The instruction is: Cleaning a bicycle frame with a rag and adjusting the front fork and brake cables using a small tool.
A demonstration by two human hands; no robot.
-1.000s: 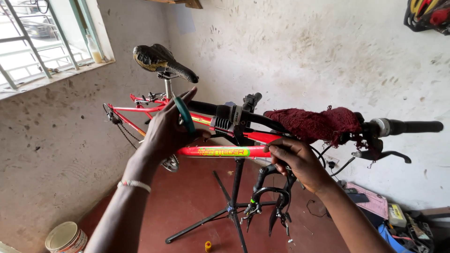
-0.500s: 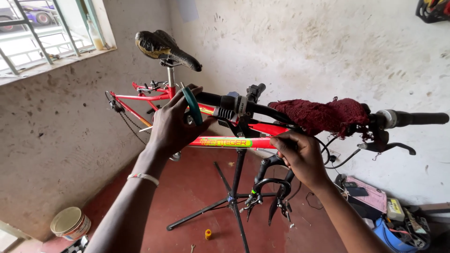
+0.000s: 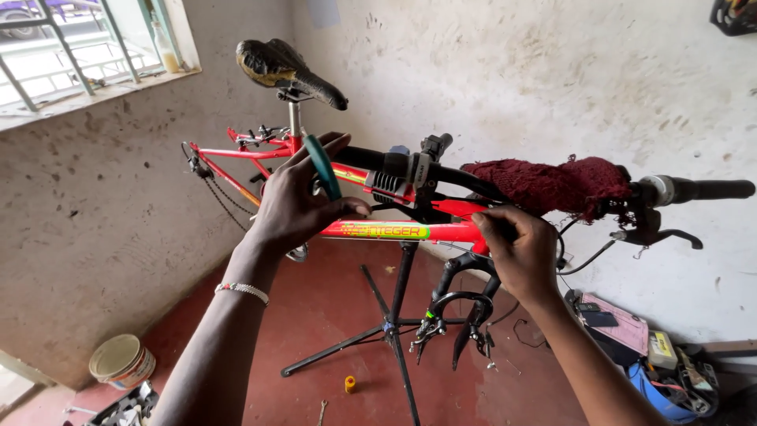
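Observation:
A red bicycle frame [image 3: 441, 210] hangs clamped in a black repair stand [image 3: 398, 315], with a worn black saddle [image 3: 284, 67] at the upper left. My left hand [image 3: 296, 201] grips green-handled pliers [image 3: 323, 167] against the frame near the seat tube. My right hand [image 3: 516, 252] pinches something small, perhaps a cable, at the frame's front end, just under the handlebar [image 3: 694, 189]. A dark red rag [image 3: 552, 185] is draped over the handlebar. A black fork [image 3: 461, 312] hangs below.
A barred window [image 3: 79, 47] is at the upper left above a rough wall. A white bucket [image 3: 122, 361] stands on the red floor at lower left. Tools, boxes and a blue container [image 3: 666, 379] lie by the right wall. A small orange part [image 3: 350, 384] lies near the stand's legs.
The view has shifted slightly left and down. Both hands stay on the frame, and my left hand has turned the pliers a little on the tube.

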